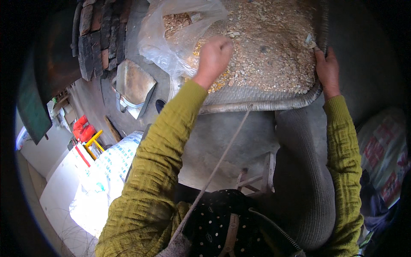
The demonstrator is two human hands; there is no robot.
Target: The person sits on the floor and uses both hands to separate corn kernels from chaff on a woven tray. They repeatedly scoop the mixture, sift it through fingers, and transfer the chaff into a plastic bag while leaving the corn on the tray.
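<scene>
A shallow woven winnowing basket (244, 105) lies before me, spread with broken corn-cob bits and chaff (273, 61). Yellow corn kernels (221, 84) gather near its left front side. My left hand (215, 57), slightly blurred, is curled into a fist over the kernels; nothing shows in it, though its palm is hidden. At the right side, my right hand (328, 71) grips the basket's rim, the thumb on the inner side. A clear plastic bag (154, 41) sits at the basket's left edge, with reddish-brown bits (176, 24) visible through its opening.
Stacked bricks (96, 41) and a worn metal dustpan-like scoop (135, 83) are on the floor at left. White printed sacks (106, 173) stand lower left, and another printed sack (385, 154) is at right. A wooden stool (266, 176) is by my legs.
</scene>
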